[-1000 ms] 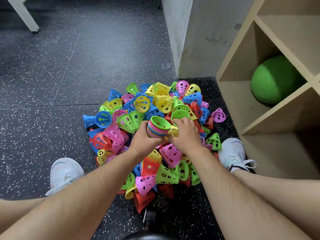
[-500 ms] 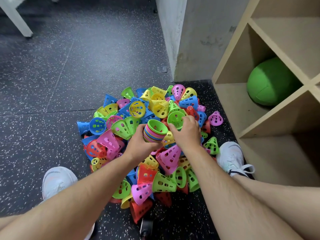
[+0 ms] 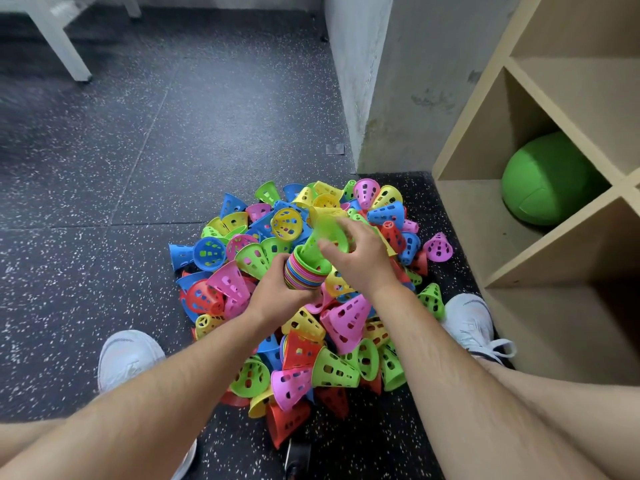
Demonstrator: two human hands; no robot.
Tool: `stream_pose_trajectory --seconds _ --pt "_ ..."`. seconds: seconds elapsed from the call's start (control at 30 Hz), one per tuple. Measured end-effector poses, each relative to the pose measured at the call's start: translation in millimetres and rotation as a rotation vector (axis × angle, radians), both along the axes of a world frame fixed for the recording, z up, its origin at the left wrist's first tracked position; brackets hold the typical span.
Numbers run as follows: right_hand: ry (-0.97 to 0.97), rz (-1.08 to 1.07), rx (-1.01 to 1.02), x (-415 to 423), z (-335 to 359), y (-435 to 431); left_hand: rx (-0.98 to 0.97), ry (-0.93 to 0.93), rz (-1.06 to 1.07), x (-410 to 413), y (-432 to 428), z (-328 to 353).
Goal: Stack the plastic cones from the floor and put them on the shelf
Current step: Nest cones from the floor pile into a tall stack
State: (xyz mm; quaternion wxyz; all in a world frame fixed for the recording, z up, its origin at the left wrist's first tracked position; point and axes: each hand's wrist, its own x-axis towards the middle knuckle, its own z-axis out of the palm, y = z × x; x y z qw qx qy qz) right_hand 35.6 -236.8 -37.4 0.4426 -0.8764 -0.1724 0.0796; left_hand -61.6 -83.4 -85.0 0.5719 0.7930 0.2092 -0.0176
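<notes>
Half a second ago the right hand (image 3: 360, 261) was down in the pile of loose cones (image 3: 311, 306) gripping a green cone (image 3: 323, 237); now it has lifted that cone clear and is tipping its narrow end into the open mouth of the nested cone stack (image 3: 304, 273), motion-blurred. The left hand (image 3: 277, 292) stays wrapped around the stack's lower part, holding it above the pile. So 1 more cone is about to seat, yet dozens remain scattered on the speckled floor (image 3: 104, 168), and the wooden shelf (image 3: 485, 216), holding only a green ball (image 3: 547, 178), is still waiting.
</notes>
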Motion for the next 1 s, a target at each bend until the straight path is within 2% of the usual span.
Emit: stream_pose_trajectory --seconds 0.2,0.4,0.47,0.53,0.6,0.7,1.0 --pt "0.336 0.174 0.029 -18 -4 3 -0.012 -0.038 -0.046 -1 -2 8" --pt "0.438 0.229 0.102 -16 -2 -1 -0.025 -0.062 -0.086 -4 -2 -1" --pt "0.413 0.165 0.109 -15 -4 -4 -0.006 -0.065 -0.089 -4 0 -2" --pt "0.294 0.051 0.000 -10 -8 -10 0.011 -0.068 -0.081 -4 3 -1" --pt "0.145 0.016 -0.227 -5 -16 -18 0.019 -0.069 -0.070 -6 6 -1" --pt "0.088 0.099 -0.475 -3 -23 -22 0.021 -0.071 -0.052 -8 7 -2" --pt "-0.044 0.340 -0.877 -3 -43 4 0.005 -0.049 -0.063 -11 6 -6"
